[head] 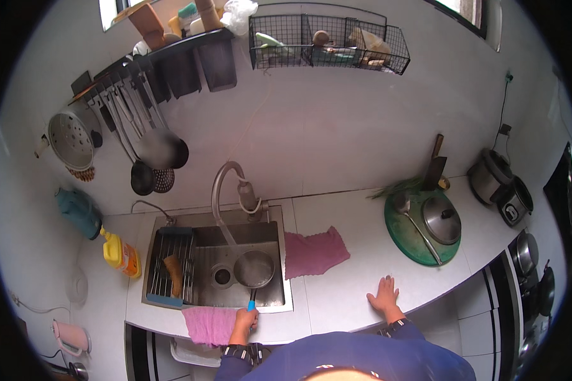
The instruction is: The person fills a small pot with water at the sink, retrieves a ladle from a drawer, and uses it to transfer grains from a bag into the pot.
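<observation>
My left hand [246, 319] grips the blue-and-black handle [252, 305] of a small saucepan [254, 269]. The pan is in the right part of the steel sink [204, 296], beside the drain [222, 275]. From the curved faucet [215, 190] a stream of water runs down towards the pan, whose inside looks wet. My right hand [385, 296] rests palm down on the white countertop [336, 305], fingers spread and holding nothing. Between sink and right hand lies a dusty-pink cloth [316, 254]. A second pink cloth [209, 326] drapes over the front edge, next to my left wrist.
A drying rack [183, 247] holding a brown root-like piece [173, 274] spans the sink's left side. Left of it stands a yellow bottle [119, 255]. On the right, a green cutting board [395, 238] carries a ladle [422, 231], a pot lid [442, 221] and a cleaver [434, 172].
</observation>
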Tool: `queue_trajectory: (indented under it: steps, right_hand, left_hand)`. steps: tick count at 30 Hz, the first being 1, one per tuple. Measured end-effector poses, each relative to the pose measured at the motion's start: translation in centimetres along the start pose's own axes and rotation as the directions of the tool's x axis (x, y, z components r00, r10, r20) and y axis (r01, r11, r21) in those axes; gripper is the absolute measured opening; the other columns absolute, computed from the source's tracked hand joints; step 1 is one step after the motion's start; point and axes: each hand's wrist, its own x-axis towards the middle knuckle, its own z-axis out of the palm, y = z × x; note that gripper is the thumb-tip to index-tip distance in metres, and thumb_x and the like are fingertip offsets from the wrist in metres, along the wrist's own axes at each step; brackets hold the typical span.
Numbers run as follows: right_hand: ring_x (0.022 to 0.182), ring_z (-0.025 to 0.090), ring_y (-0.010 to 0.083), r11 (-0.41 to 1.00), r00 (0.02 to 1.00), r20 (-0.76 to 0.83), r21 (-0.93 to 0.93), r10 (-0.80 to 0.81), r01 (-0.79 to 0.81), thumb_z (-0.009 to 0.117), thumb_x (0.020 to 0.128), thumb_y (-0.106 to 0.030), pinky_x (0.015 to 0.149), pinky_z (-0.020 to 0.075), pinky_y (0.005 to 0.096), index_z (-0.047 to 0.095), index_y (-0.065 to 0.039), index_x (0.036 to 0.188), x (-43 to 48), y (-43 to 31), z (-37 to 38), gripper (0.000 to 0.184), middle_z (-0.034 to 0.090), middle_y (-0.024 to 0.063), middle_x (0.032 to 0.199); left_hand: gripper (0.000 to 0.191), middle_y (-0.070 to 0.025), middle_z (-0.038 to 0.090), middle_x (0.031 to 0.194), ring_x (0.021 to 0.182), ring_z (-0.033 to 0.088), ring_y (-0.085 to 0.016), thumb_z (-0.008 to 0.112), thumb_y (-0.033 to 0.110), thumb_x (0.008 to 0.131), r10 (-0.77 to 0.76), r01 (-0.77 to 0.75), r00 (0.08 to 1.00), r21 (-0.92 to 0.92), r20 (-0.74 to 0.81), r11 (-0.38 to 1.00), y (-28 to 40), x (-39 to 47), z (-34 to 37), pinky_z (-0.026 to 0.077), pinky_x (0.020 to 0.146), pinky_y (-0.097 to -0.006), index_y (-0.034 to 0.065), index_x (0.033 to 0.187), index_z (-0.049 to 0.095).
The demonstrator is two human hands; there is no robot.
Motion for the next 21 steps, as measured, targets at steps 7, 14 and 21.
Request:
queue_trajectory:
  steps: [7,14,21]
  right_hand:
    - [0.118,0.003,0.0281,1.000,1.000,-0.006,0.008,-0.003,0.003,0.050,0.064,-0.038,0.090,0.0100,0.0493,0.018,0.002,0.118,-0.10,-0.17,0.02,0.075,0.009,0.0166,0.126]
    - [0.118,0.003,0.0274,1.000,1.000,-0.015,0.006,-0.003,0.003,0.051,0.064,-0.038,0.091,0.0098,0.0484,0.017,0.001,0.119,0.22,-0.09,0.36,0.075,0.010,0.0158,0.126]
    - [0.118,0.002,0.0259,1.000,1.000,0.001,-0.004,0.007,-0.007,0.049,0.064,-0.040,0.091,0.0098,0.0474,0.016,0.000,0.120,0.28,-0.16,0.19,0.076,0.008,0.0148,0.127]
  left_hand:
    - [0.008,-0.0055,0.041,0.047,0.034,0.035,-0.011,0.046,0.002,0.064,-0.017,0.017,1.000,-0.012,0.013,1.000,0.18,-0.17,-0.13,0.024,0.028,-0.0243,-0.0005,0.058,0.042]
    - [0.007,-0.0048,0.041,0.048,0.034,0.035,-0.010,0.045,0.003,0.065,-0.022,0.023,0.999,-0.038,0.032,0.999,0.20,-0.09,-0.10,0.024,0.028,-0.0227,0.0007,0.059,0.042]
    - [0.007,-0.0049,0.041,0.049,0.034,0.035,-0.010,0.045,0.002,0.065,-0.007,0.007,1.000,-0.033,-0.001,0.999,0.61,-0.82,0.27,0.023,0.028,-0.0229,0.0002,0.060,0.041]
